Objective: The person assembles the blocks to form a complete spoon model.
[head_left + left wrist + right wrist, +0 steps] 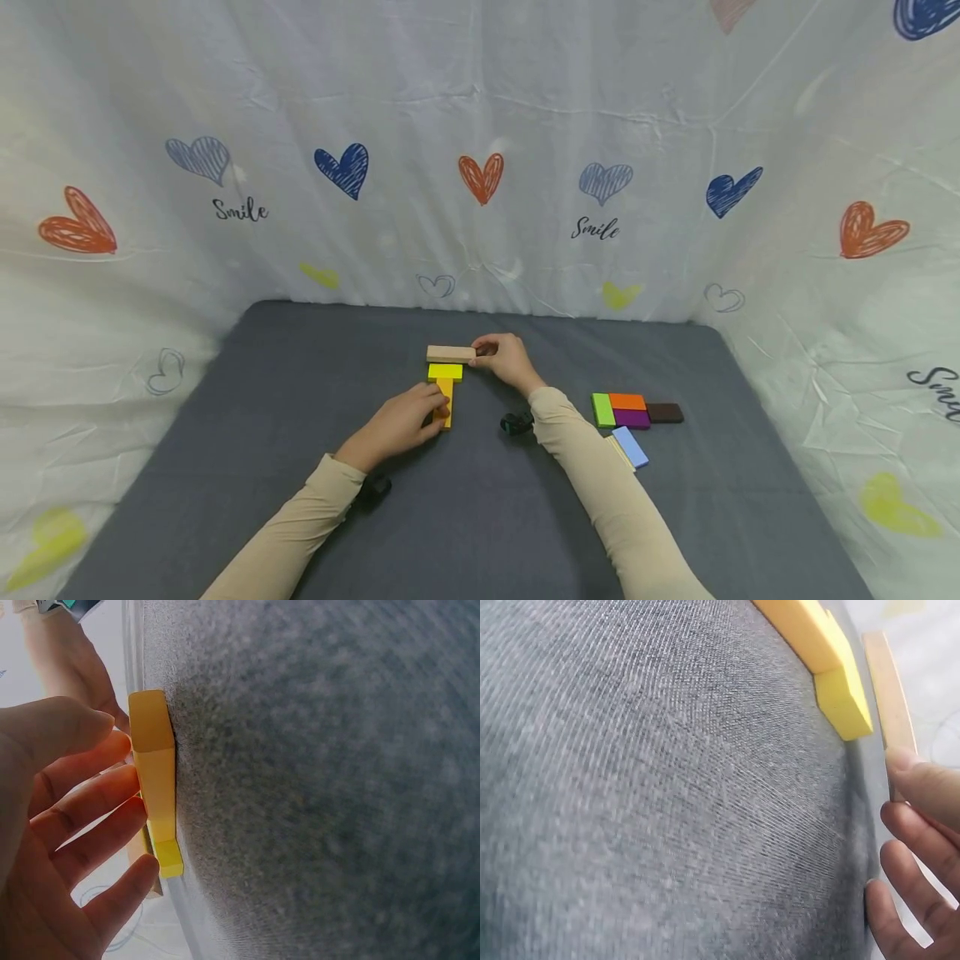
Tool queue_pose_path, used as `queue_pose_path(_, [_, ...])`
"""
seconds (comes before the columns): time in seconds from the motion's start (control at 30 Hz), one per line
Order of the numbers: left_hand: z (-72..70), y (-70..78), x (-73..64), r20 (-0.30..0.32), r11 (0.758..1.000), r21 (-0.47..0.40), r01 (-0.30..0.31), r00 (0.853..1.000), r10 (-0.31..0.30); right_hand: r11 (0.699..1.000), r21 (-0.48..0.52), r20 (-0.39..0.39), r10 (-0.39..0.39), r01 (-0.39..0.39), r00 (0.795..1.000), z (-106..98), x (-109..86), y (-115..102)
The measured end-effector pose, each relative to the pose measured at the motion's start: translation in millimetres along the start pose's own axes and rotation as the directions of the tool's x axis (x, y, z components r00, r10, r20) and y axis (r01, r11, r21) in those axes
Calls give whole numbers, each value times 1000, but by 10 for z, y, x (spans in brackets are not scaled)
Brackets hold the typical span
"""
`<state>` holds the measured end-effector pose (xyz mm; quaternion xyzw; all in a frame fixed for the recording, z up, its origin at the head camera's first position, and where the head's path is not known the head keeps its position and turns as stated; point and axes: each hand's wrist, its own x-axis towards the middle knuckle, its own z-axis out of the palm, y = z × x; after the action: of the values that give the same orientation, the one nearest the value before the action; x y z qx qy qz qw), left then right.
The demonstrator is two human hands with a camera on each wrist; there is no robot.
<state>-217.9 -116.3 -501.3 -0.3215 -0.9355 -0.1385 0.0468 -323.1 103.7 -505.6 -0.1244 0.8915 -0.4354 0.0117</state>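
A plain wooden block (450, 353) lies crosswise at the far side, pinched at its right end between thumb and fingers of my right hand (510, 363). Just in front of it is a bright yellow block (446, 372), also crosswise. From its near side an orange-yellow block (445, 388) runs toward me, forming a T. My left hand (396, 423) is at this block's left side; in the left wrist view its loosely spread fingers (97, 799) lie at the block's upper face. The right wrist view shows the wooden block (891, 697) beyond the yellow block (843, 701), a narrow gap apart.
To the right on the grey table (465, 525) sit a green block (602, 411), an orange block (627, 402), a purple block (632, 419) and a dark brown block (665, 413). A light blue block (631, 447) lies nearer, beside a cream piece partly hidden by my right sleeve (600, 492).
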Motion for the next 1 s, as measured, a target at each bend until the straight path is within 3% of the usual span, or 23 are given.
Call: queue_pose_path(1.0, [-29,41,-11,6,1000,-7,3,1000,-3,997,-75,-12,-36,35,999,97,13,11])
